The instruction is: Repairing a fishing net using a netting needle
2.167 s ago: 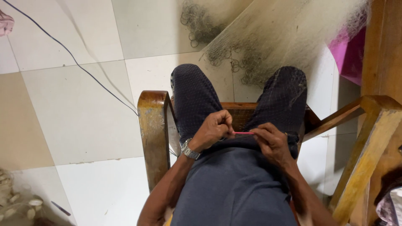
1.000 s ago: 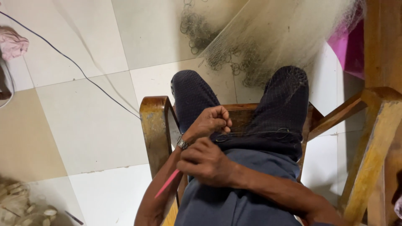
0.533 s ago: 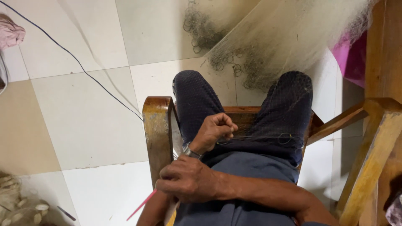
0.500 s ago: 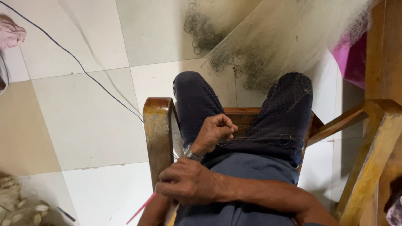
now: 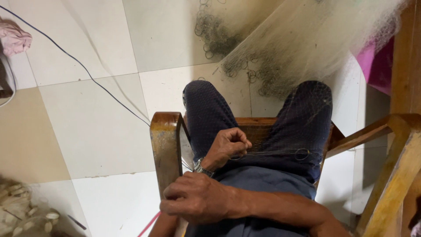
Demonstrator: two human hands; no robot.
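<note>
You wear dark navy shorts [image 5: 263, 118] of textured cloth and a plain blue-grey shirt [image 5: 263, 193]. A silver metal wristwatch [image 5: 202, 166] circles your left wrist. Both forearms are bare, with no sleeves showing.

right hand [image 5: 197, 197] crossed from lap to left chair side, pink needle [image 5: 149, 224] pulled down

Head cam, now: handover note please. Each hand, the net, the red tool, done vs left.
Left hand: closed, pinching fishing net on the lap beside a small metal ring.
Right hand: fisted, crossed over the left forearm by the wooden chair arm, gripping the red tool, tip toward the floor.
Net drapes from lap to tiled floor.
Done and remaining: cannot tell.
</note>
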